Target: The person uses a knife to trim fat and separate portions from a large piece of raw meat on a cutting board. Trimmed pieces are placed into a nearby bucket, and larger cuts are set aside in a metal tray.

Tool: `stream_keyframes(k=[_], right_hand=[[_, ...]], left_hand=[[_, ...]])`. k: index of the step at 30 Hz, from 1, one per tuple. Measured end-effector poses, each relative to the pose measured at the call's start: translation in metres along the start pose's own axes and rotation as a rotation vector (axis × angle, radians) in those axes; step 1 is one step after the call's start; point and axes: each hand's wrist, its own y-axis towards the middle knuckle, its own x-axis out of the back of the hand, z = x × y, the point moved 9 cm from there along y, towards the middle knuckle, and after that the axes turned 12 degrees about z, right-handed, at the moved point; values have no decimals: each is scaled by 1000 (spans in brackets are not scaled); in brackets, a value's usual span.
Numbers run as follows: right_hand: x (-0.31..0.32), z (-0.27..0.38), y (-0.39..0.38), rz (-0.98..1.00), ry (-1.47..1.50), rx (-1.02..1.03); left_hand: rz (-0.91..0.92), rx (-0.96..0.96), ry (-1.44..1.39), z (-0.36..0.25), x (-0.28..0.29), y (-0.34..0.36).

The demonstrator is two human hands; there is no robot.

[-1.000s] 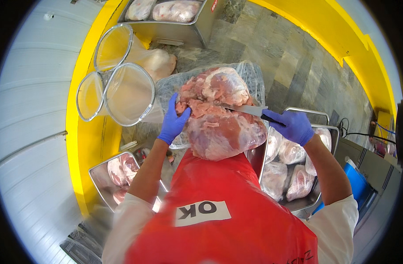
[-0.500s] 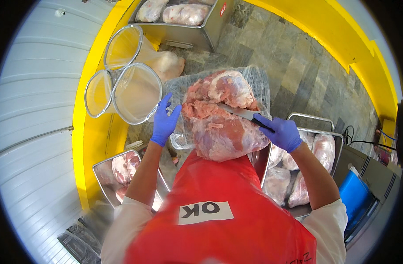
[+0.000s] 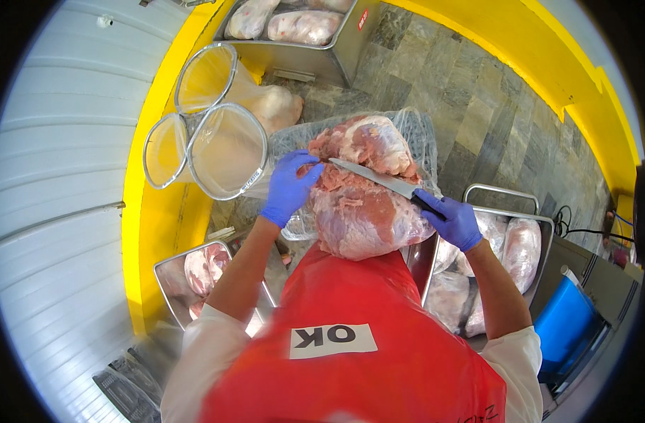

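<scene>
Plainly, the right hand (image 3: pixel 455 222) is closed round the black handle of a knife (image 3: pixel 379 178); its fingers wrap over the grip, so most of the handle is hidden and the fingertips underneath cannot be made out. From that grip the blade slants away to the left, over the cleft between two lobes of a large piece of raw meat (image 3: pixel 365 222); whether the lower edge bites into the flesh is hard to tell. The meat lies directly left of the grip, its near end meeting the red apron (image 3: pixel 358 384).

Just beside the blade's tip is the left hand (image 3: pixel 291 189), blue-gloved like the other, fingers partly curled at the meat's left edge. Whether they pinch a scrap or merely touch it cannot be seen. Under the meat and showing beyond it is clear plastic wrap (image 3: pixel 422 130), what it covers mostly concealed.

To the right of the grip, a steel tub (image 3: pixel 551 240) holds wrapped pieces, partly covered by the right forearm. Farther left, past the other hand, stand three hoops (image 3: pixel 231 151) with clear film; a pale, blurred shape shows behind them. Low on the left, a smaller tray (image 3: pixel 169 271) is partly blocked by the left forearm. Far ahead, another steel bin (image 3: pixel 351 53) is cut off by the upper edge.
</scene>
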Motion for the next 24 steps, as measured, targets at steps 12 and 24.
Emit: stream_keyframes(k=[12,24], right_hand=[[-20,0,-98,-111,322,-235],[-20,22,-112,-102,329,-307]], left_hand=[[-39,-14,301,-9,-28,16],[-233,67,121,41,30,24]])
